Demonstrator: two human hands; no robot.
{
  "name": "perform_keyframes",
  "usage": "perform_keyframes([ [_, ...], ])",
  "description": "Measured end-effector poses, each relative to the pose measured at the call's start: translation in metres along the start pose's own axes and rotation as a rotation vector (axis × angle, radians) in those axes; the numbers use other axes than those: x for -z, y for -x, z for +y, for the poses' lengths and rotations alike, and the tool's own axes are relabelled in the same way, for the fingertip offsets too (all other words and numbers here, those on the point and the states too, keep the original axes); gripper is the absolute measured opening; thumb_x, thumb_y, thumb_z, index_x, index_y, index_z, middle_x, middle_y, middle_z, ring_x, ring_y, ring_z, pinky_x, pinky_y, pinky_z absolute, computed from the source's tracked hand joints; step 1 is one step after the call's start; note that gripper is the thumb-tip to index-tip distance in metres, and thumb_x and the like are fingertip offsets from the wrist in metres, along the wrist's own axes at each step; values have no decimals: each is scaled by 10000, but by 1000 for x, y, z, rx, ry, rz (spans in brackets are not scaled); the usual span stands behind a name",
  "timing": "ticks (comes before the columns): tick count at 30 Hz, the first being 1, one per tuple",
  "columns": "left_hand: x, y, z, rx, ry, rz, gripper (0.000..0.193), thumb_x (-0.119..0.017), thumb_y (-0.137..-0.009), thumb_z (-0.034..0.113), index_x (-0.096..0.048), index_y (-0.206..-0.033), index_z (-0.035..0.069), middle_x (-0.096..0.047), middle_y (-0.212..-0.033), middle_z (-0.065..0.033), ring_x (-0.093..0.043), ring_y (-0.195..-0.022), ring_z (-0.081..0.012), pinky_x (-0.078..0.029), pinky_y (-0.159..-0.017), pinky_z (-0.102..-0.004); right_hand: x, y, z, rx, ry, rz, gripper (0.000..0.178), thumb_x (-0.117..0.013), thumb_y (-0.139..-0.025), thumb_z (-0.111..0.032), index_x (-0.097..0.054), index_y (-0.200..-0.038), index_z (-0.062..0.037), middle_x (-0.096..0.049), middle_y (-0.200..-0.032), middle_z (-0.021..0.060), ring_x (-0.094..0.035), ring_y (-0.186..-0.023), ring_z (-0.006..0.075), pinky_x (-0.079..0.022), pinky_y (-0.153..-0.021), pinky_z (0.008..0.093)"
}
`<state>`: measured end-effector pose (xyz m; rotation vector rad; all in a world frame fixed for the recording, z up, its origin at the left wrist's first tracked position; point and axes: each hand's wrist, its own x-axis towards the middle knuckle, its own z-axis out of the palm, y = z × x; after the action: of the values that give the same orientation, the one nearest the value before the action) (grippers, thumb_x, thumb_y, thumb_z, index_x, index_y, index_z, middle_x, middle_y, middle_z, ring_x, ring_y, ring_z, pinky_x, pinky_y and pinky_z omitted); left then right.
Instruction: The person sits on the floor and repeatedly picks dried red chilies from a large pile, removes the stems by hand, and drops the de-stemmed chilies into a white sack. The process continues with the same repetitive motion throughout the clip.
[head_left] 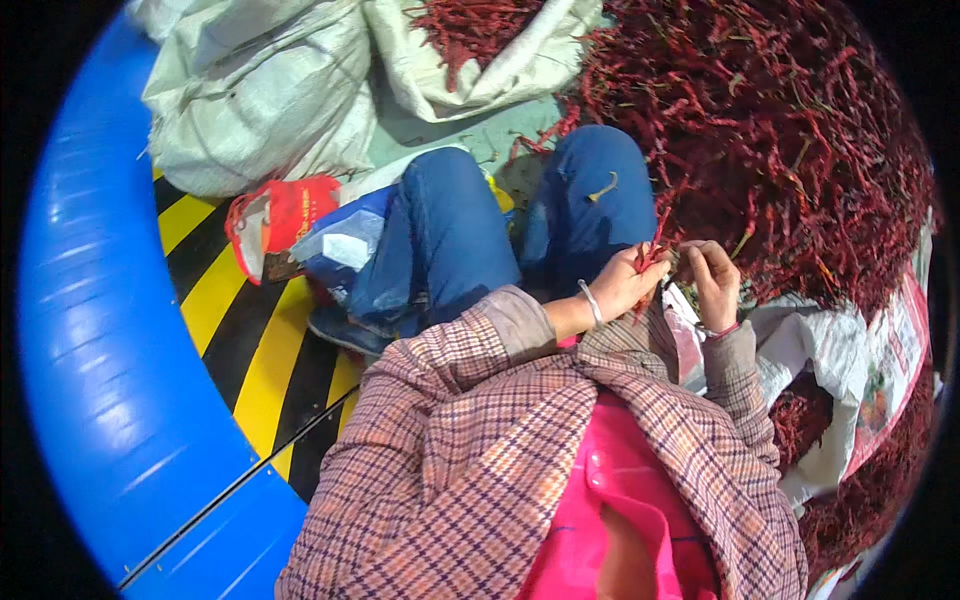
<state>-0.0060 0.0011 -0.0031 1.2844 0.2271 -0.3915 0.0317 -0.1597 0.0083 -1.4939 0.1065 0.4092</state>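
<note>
Just past my right knee, my left hand [628,283], with a pale bangle at its wrist, is closed round a few dried red chili peppers [652,256]. Their thin ends poke up above the fingers. Close beside it, my right hand [712,284] has its fingers bent in a pinch near the stem ends. What lies between those fingertips is too small to make out. A big heap of dried red chilies [770,140] rises beyond both hands and to their right.
An open white woven sack [540,60] with chilies stands at the back, beside a fuller white sack [260,100]. A red bag [300,210] rests left of my knees. Yellow-black striped flooring [260,370] meets a blue curved rim [100,300]. More sacking [850,370] lies at right.
</note>
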Motion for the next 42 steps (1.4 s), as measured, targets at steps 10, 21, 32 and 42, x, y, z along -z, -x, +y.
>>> perform_keyframes([
  [10, -2, 9, 21, 70, -133, -335, 117, -594, -873, 134, -570, -880, 20, -548, -747, 3, -518, -700, -90, -448, -642, -271, -8, 27, 11, 2, -194, -28, 202, -563, -907, -174, -516, -751, -55, -454, -653, -17, -411, -618, 62, -364, -570, 222],
  [21, 22, -7, 11, 273, 567, -194, 233, -542, -915, 250, -519, -753, 85, -525, -683, -25, -532, -663, -112, -435, -570, -242, 84, 7, 103, 177, 1132, -52, 229, -600, -782, -147, -574, -973, -25, -564, -941, 176, -580, -828, 349, -486, -710, 415],
  [32, 17, -2, 12, 307, 345, -184, 151, -609, -878, 180, -553, -917, 45, -529, -664, 3, -509, -573, -91, -423, -554, -223, 62, -40, 66, 213, 1066, 33, 160, -611, -775, -122, -596, -902, -26, -572, -950, 165, -591, -877, 317, -499, -721, 398],
  [42, 1, -2, 9, 258, 181, -76, 95, -653, -835, 129, -611, -802, 50, -567, -666, 19, -499, -565, -57, -395, -519, -203, -4, 49, 17, -9, 270, 11, 138, -646, -828, -101, -596, -912, -3, -576, -705, 22, -508, -609, 58, -441, -550, 224],
])
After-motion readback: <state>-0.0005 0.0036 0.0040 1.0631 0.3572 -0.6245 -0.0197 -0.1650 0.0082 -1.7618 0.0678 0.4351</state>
